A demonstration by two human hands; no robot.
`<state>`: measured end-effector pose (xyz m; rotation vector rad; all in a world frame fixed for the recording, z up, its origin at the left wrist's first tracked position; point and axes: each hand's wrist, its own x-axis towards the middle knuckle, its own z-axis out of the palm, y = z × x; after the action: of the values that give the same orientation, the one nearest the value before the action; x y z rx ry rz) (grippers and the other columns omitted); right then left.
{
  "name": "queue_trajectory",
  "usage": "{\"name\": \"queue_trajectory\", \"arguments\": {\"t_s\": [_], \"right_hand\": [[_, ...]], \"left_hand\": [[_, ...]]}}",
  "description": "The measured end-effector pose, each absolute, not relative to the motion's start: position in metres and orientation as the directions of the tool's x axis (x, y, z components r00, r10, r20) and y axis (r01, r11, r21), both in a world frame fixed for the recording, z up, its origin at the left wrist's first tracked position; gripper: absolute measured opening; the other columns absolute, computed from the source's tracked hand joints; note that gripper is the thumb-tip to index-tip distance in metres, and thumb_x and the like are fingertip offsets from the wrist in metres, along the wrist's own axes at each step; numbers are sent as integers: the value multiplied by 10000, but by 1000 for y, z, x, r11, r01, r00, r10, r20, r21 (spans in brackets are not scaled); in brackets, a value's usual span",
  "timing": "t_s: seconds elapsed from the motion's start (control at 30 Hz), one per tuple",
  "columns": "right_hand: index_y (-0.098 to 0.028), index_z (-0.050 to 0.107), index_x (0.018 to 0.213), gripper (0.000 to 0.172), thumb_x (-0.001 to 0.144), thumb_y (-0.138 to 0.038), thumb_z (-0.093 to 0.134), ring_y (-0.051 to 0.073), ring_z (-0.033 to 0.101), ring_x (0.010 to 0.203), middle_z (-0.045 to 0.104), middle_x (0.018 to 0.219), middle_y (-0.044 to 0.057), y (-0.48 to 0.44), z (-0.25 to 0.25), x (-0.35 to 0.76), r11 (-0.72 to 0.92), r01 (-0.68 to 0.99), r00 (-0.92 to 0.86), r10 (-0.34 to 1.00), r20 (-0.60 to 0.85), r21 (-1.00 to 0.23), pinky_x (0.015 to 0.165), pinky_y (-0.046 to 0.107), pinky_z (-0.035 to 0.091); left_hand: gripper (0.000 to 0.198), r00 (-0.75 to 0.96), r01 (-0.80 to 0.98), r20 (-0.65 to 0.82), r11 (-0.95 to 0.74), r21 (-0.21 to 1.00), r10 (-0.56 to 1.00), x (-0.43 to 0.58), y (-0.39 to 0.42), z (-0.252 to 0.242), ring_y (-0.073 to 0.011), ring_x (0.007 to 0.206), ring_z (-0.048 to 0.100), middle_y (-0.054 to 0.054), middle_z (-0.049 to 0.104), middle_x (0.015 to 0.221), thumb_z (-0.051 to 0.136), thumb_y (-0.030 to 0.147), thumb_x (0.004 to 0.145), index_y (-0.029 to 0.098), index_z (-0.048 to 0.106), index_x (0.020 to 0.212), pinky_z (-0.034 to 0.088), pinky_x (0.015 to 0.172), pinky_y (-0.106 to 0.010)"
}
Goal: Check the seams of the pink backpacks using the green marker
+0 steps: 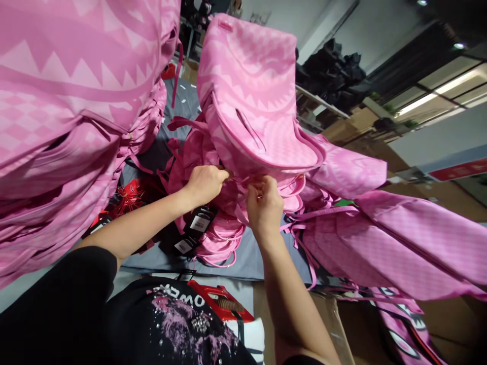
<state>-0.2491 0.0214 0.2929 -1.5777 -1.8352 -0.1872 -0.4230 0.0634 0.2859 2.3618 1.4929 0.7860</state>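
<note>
A pink backpack [258, 96] with a shark-tooth and checker print stands tilted in front of me, its curved lower edge towards me. My left hand [207, 186] is closed in a pinch at the backpack's underside, left of centre. Close beside it, my right hand [266, 205] pinches the same underside with bent fingers. The exact part between the fingertips is hidden, perhaps fabric or a strap. Black hang tags [201, 222] with white labels dangle below my left hand. Several small pink pouches or bag parts [220, 238] lie layered beneath the hands.
A large stack of pink bags [76, 116] rises at the left. More pink backpacks [403, 238] lie at the right. A grey cloth [251, 253] covers the table, with red tag strings [127, 197] on it. Below are a red stapler-like tool [224, 301] and a cardboard box [323, 314].
</note>
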Motion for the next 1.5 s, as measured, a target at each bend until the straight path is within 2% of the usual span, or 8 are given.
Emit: {"name": "queue_trajectory", "arguments": {"t_s": [0.13,0.3,0.47,0.67,0.8,0.97,1.2,1.5], "right_hand": [[-201,644,962,157,941,-229,491,208,612,773,675,901,69,22,296,-253,181,973,-59,798,600,-145,616,288,392],[-203,616,869,149,943,-243,493,184,544,730,602,926,66,21,304,-250,73,995,-9,757,653,-71,567,282,327],[-218,535,902,72,946,-273,518,175,621,740,627,824,27,16,301,-233,293,895,67,656,752,-336,680,294,474],[-233,488,971,165,978,-390,537,121,649,586,662,916,37,19,297,-247,422,642,249,675,695,-640,547,261,510],[-238,454,948,230,947,-421,594,101,655,532,667,944,23,20,301,-259,487,504,279,690,668,-713,495,234,506],[-244,415,928,238,942,-381,609,123,683,551,707,890,17,20,310,-261,563,357,260,707,658,-746,416,195,436],[-232,494,953,181,948,-374,606,117,676,571,711,831,6,22,307,-259,579,409,207,694,689,-706,443,197,479],[-233,685,909,105,942,-300,611,133,632,617,679,840,20,22,303,-236,584,579,-68,731,679,-570,554,279,520]], "left_hand": [[304,411,681,302,-510,526,860,-415,75,292,-205,1031,709,-37,771,1062,509,140,890,239,771,1008,524,855,-288],[253,520,360,298,-522,773,801,-411,88,298,-170,964,706,-8,775,1029,545,171,899,221,761,1021,512,838,-254],[202,588,354,232,-505,787,775,-438,82,301,-161,829,686,-13,746,886,586,205,897,189,697,1066,496,768,-255],[384,667,355,252,-597,720,701,-456,71,288,-182,863,706,-29,739,946,776,170,749,185,605,1094,510,738,-258],[419,582,375,304,-581,723,754,-431,58,259,-224,982,712,-76,740,1060,705,161,802,168,597,1207,541,829,-328],[340,319,26,506,-541,840,801,-406,49,228,-148,946,707,-32,742,1022,615,141,849,194,630,1185,560,885,-308],[469,457,-132,569,-581,803,684,-397,49,221,-148,1047,707,-42,753,1117,498,-25,749,185,715,1108,557,945,-289],[163,28,-97,570,-565,819,821,-399,49,224,-128,806,698,-32,753,870,668,328,913,193,754,944,544,777,-246]]}}
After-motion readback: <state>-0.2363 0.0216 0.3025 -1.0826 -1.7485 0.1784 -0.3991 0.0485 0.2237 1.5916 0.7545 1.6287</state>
